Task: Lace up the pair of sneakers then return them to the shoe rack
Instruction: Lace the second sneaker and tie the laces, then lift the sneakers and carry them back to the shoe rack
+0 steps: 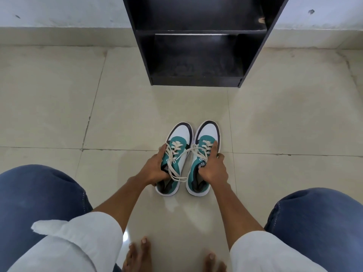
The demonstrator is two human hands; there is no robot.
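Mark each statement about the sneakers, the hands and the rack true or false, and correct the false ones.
1. The left hand grips the left sneaker. True.
2. The right sneaker sits on the rack. False: it stands on the floor, held by the right hand.
3. The rack's bottom shelf holds shoes. False: no shoes show there.
4. Both sneakers point their toes toward the rack. True.
5. Neither sneaker has laces. False: both show white laces.

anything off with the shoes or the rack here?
Yes: a lace runs from the left sneaker across the gap to the right sneaker, and loose ends trail over the left one's collar. The shoe rack has a chipped spot on its upper inner wall.
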